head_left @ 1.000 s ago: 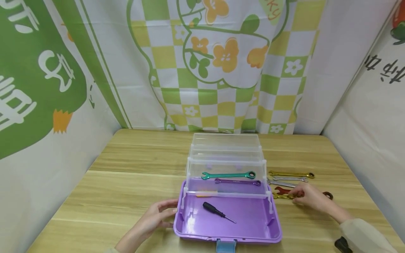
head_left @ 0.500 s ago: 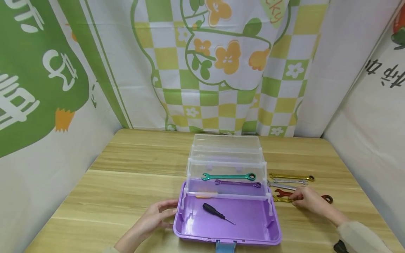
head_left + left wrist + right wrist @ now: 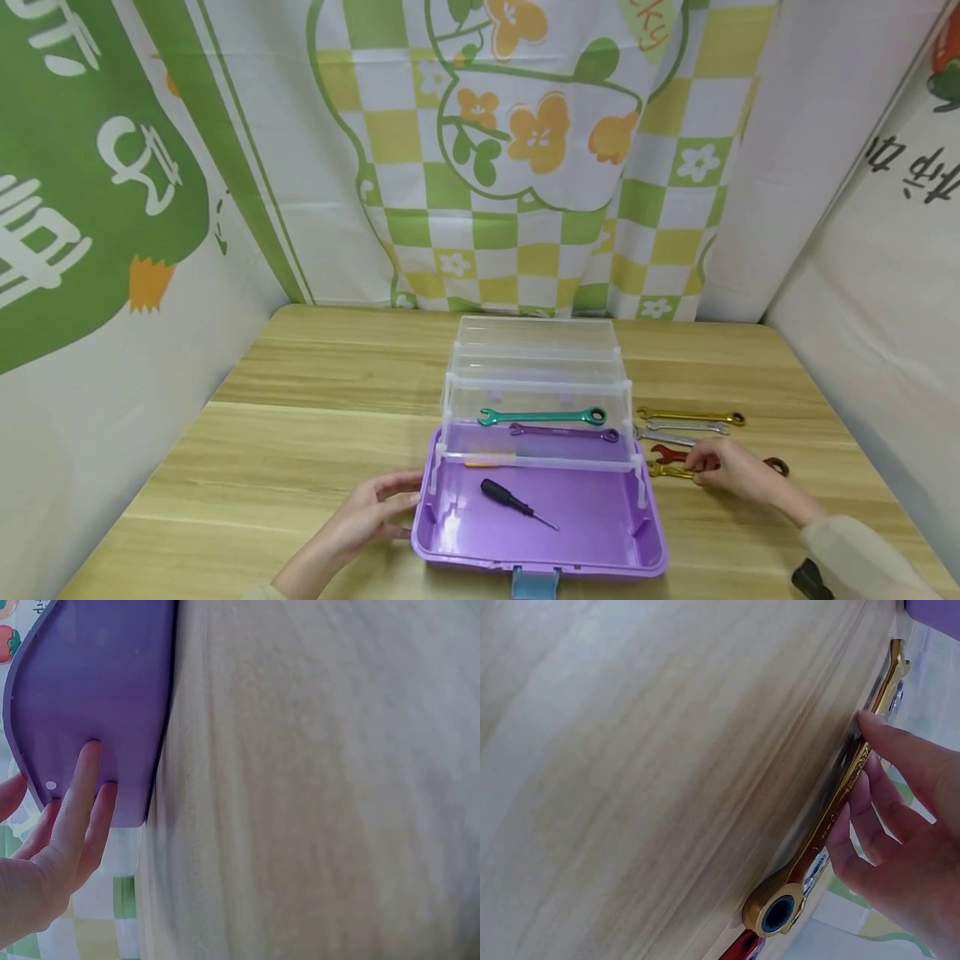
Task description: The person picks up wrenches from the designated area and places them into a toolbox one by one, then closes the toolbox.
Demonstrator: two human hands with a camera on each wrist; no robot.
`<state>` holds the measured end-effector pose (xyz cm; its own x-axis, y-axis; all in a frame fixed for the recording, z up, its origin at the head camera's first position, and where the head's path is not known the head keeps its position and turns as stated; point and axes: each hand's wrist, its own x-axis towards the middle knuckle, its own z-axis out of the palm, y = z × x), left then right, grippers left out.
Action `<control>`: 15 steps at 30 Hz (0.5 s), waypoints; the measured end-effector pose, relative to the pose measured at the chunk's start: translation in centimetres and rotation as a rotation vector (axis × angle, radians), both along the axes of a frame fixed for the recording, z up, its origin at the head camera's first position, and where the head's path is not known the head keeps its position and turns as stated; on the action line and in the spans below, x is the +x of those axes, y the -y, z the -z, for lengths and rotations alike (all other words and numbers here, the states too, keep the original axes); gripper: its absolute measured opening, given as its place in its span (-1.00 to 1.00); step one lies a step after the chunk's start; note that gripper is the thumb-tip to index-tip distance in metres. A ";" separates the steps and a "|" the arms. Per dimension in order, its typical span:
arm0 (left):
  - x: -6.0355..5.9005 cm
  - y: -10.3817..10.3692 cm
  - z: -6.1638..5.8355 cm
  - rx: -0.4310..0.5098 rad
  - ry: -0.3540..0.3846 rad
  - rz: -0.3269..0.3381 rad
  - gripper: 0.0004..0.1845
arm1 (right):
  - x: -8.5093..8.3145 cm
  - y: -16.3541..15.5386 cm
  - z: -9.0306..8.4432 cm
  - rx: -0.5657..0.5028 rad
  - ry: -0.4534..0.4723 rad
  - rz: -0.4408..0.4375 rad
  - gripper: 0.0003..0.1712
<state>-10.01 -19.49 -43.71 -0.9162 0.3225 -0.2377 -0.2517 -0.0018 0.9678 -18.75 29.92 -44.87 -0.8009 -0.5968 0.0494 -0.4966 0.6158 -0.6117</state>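
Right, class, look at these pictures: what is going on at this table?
A person's left hand rests on the side of an open purple toolbox, which holds a screwdriver. Their right hand touches a gold wrench lying on the wooden table among other wrenches. A green wrench and a purple wrench lie in the clear tray.

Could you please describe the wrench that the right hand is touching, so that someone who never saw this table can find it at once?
Start at the open purple toolbox on the wooden table; a row of wrenches lies on the table to its right. The gold wrench is the nearest of that row, under the fingertips of the right hand. The other gold wrench lies farthest back, and its immediate neighbour is a red wrench.
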 end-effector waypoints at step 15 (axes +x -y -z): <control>-0.1 0.1 0.1 -0.007 0.004 -0.002 -0.41 | 0.0 -0.1 0.0 -0.032 0.060 0.043 -0.87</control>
<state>-10.10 -19.54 -43.76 -0.9159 0.3190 -0.2438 -0.2560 0.0040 0.9667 -18.71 30.07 -44.85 -0.8276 -0.5610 0.0191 -0.4323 0.6153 -0.6591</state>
